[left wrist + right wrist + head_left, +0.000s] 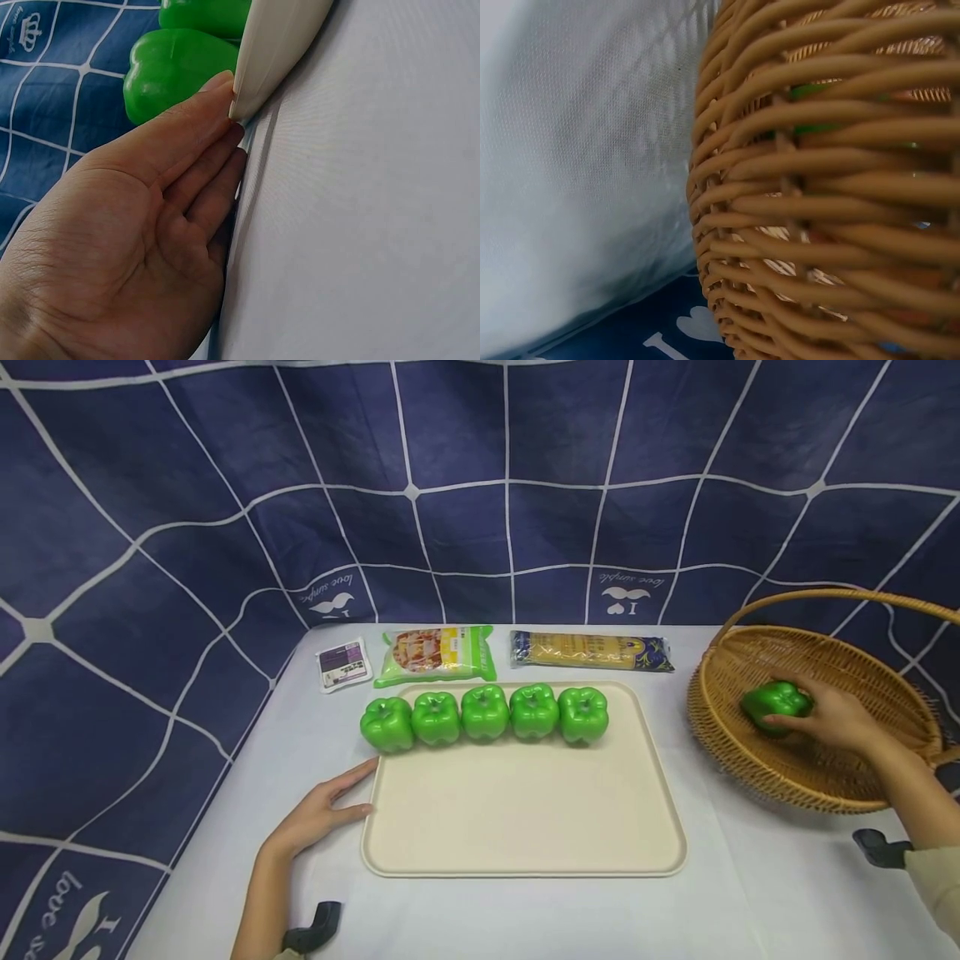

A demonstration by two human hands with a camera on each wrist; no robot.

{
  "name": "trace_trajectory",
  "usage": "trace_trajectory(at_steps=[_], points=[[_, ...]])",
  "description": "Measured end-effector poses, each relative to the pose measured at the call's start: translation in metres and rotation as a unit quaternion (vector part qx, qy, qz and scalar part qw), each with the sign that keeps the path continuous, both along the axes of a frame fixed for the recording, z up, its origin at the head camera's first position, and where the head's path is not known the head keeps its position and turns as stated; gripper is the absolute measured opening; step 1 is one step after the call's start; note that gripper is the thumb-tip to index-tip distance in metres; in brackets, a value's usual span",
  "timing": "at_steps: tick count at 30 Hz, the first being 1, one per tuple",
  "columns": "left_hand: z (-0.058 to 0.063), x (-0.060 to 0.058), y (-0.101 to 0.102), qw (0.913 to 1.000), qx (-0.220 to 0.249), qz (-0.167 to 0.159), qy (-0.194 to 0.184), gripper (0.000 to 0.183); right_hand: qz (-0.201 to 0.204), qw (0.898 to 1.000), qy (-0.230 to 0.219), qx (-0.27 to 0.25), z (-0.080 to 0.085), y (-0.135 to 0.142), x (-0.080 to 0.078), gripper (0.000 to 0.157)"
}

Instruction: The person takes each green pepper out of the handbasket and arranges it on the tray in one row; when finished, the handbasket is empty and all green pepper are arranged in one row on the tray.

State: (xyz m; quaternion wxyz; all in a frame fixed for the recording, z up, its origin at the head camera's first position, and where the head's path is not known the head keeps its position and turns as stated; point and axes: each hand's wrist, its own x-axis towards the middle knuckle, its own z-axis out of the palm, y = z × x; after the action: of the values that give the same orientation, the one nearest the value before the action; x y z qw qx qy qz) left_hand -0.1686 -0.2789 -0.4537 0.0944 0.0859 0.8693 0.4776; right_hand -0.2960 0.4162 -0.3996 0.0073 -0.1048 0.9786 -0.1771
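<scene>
Inside the wicker basket point(885, 693), my right hand point(836, 718) grips a green bell pepper point(776, 703), thumb on the near side and fingers on the far side. The right wrist view is mostly filled by the basket's woven wall point(840, 165), with a bit of green showing through its gaps. At the left edge of the cream tray point(525, 810) rests my left hand point(318, 814), its fingers fairly straight and fingertips against the rim point(277, 52). Several green bell peppers point(484, 713) stand in a row along the tray's back edge, the leftmost point(387, 725) over the corner.
Behind the tray lie a small white packet point(343, 665), a green food bag point(437, 655) and a long pasta packet point(591, 651). The basket's arched handle point(825, 594) rises over its back. A blue checked cloth point(465, 527) hangs behind the white table point(465, 918).
</scene>
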Motion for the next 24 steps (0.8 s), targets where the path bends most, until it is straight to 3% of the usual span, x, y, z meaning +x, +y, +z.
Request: trace_trajectory(at_steps=[8,17,24], points=[[0.0012,0.0011,0.0006,1.0000,-0.003,0.001,0.002,0.063,-0.007,1.000,0.005,0.003,-0.0002,0.0046,0.0025,0.069],[-0.0017,-0.0001,-0.0010,1.0000,-0.003,-0.004,0.005,0.064,-0.031,0.999,0.006,0.002,-0.0029,0.0067,0.0043,0.074],[0.0000,0.0002,0.0000,1.0000,-0.001,-0.004,0.002,0.063,-0.026,1.000,0.009,0.003,-0.0016,0.0076,0.0043,0.076]])
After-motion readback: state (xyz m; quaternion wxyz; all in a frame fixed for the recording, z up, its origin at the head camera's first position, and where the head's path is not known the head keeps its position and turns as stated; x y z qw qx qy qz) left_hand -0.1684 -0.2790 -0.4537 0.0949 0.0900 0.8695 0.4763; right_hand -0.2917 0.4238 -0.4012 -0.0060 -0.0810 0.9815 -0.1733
